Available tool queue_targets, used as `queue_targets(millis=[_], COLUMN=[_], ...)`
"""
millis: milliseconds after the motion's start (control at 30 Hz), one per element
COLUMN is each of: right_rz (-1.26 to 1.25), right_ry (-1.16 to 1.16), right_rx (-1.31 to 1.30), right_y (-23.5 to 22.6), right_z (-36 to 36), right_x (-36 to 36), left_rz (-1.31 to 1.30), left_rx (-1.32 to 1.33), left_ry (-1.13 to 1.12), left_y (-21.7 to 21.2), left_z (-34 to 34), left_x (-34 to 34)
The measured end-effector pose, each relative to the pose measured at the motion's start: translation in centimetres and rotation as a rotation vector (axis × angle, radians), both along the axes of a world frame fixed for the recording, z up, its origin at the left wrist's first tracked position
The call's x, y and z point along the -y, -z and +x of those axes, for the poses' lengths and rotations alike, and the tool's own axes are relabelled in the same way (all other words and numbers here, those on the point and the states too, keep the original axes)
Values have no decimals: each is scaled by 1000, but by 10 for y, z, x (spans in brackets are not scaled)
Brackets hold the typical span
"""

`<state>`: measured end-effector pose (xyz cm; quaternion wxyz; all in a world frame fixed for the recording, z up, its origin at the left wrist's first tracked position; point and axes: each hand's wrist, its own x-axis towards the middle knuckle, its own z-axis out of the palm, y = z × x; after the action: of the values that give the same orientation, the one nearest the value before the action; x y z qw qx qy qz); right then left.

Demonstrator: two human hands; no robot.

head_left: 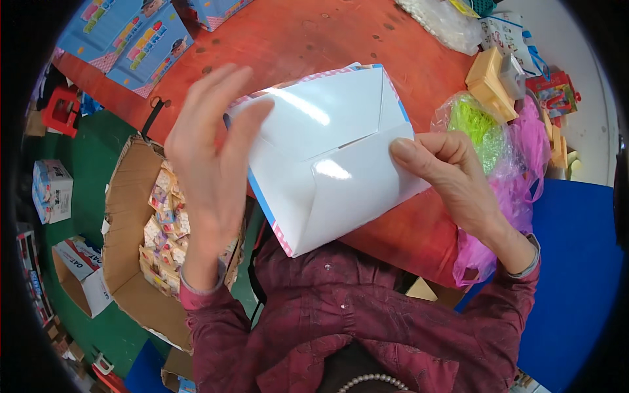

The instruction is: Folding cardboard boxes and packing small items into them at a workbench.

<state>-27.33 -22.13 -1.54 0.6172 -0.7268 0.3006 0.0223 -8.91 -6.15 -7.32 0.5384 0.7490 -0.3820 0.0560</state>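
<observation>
A folded paperboard box [341, 177] is held tilted in front of me, above the red table. Its white glossy panels with folded flaps face up, and blue and pink-checked print shows along its edges. My right hand [452, 173] grips the box's right side, thumb on the white panel and the other fingers partly hidden behind. My left hand [213, 144] is smeared by motion at the box's upper left edge, fingers stretched and thumb apart. The thumb overlaps the white panel; whether it touches cannot be told.
Blue printed boxes [147, 56] stand at the table's far left. A large cardboard carton [124, 229] of small packets sits left of me. To the right are a pink plastic bag [527, 150], bright green shredded filler [475, 124] and yellowish boxes [488, 82] on the red table [314, 39].
</observation>
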Motion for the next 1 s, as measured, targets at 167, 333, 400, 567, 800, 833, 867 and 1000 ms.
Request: queue_targets(millis=[167, 333, 400, 567, 800, 833, 867, 1000], right_rz=[88, 241, 316, 148, -512, -511, -614, -853], right_ry=[29, 36, 64, 199, -230, -229, -289, -366], right_rx=[89, 146, 150, 215, 401, 403, 360, 432], right_y=[3, 2, 6, 17, 31, 29, 27, 24], right_z=[4, 3, 5, 0, -10, -11, -11, -7], right_x=[-2, 1, 1, -9, -8, -8, -8, -10], left_rz=[18, 104, 99, 30, 47, 49, 51, 51], left_rx=[113, 40, 29, 40, 85, 94, 94, 95], left_ry=[226, 234, 239, 193, 261, 266, 265, 281], left_y=[-11, -10, -10, -6, -10, -11, -10, -10], left_z=[-34, -42, -43, -43, -39, -39, -38, -35], left_x=[-20, -15, -12, -10, -13, -13, -12, -9])
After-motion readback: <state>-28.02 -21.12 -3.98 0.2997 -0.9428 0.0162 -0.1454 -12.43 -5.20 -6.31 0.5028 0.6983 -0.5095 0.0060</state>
